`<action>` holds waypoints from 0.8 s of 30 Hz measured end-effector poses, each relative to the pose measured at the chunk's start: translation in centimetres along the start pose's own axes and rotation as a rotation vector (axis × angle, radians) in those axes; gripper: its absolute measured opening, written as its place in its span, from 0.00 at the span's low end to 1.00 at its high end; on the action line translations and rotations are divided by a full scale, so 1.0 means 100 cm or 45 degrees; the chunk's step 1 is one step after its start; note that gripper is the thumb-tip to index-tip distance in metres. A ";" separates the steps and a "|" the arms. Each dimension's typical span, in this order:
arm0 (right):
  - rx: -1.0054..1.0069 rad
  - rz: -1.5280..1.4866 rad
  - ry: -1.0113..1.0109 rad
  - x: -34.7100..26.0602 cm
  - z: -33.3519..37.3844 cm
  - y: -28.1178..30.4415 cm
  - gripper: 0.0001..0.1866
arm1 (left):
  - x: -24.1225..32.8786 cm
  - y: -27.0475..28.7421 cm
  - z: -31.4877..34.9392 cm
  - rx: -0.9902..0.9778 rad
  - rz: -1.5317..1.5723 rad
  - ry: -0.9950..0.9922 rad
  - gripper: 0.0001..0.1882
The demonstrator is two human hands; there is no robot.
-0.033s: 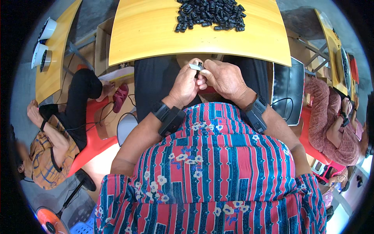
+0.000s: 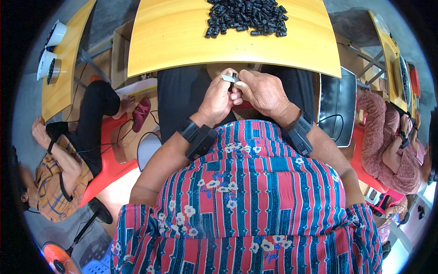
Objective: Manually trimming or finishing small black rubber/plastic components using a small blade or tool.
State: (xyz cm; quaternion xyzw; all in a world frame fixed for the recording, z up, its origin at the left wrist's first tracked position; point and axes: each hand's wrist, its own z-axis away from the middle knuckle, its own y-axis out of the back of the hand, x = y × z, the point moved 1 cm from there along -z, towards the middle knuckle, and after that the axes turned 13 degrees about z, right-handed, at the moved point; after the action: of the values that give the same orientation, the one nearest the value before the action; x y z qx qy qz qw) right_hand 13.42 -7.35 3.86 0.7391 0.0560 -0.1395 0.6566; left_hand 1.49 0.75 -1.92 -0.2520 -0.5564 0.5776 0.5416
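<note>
My left hand [image 2: 215, 101] and my right hand [image 2: 268, 91] meet just below the near edge of the yellow table [image 2: 182, 45]. The fingers of both are closed. A small flat silver blade [image 2: 229, 79] sticks out to the left from my right thumb and fingers, across the left fingertips. Behind it, a small black piece [image 2: 234, 74] shows between the fingertips, pinched by my left hand and mostly hidden. On the tabletop beyond lies a heap of small black plastic parts [image 2: 246, 17] that look like cord locks.
To the right of my legs stands a black-sided box [image 2: 337, 105] with a cable. Co-workers sit on red stools at both sides. White bowls [image 2: 45, 64] stand on the left table [image 2: 68, 68]. A fan [image 2: 59, 258] is at the lower left, and a maroon sandal [image 2: 141, 113] nearby.
</note>
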 end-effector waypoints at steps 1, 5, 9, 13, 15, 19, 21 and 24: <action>0.000 -0.022 -0.018 0.001 0.000 -0.001 0.11 | 0.000 -0.001 0.000 0.001 -0.002 0.000 0.14; 0.093 -0.599 -0.309 0.011 0.002 -0.013 0.12 | 0.000 -0.006 -0.001 -0.014 0.003 -0.048 0.13; 0.328 -0.602 -0.234 0.009 0.004 -0.004 0.13 | 0.000 -0.003 -0.001 0.040 0.009 -0.100 0.13; 0.321 -0.394 -0.010 0.000 0.003 -0.006 0.21 | -0.001 0.004 -0.004 0.019 -0.024 -0.127 0.12; 0.273 -0.266 0.020 -0.005 0.003 0.000 0.21 | -0.002 0.005 -0.005 0.053 -0.022 -0.194 0.11; 0.214 -0.021 0.076 -0.009 0.003 0.005 0.24 | -0.001 0.003 -0.004 0.112 0.018 -0.177 0.14; 0.187 0.053 0.103 -0.010 0.003 0.006 0.25 | 0.000 0.000 -0.002 0.173 -0.007 -0.183 0.14; 0.210 0.070 0.131 -0.009 0.004 0.004 0.23 | -0.001 0.001 -0.003 0.156 0.015 -0.181 0.13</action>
State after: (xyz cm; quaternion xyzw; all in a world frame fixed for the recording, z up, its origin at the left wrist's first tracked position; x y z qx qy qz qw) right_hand 12.58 -7.68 4.47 0.7980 0.0576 -0.0874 0.5935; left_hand 1.73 0.84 -2.12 -0.1800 -0.5554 0.6302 0.5119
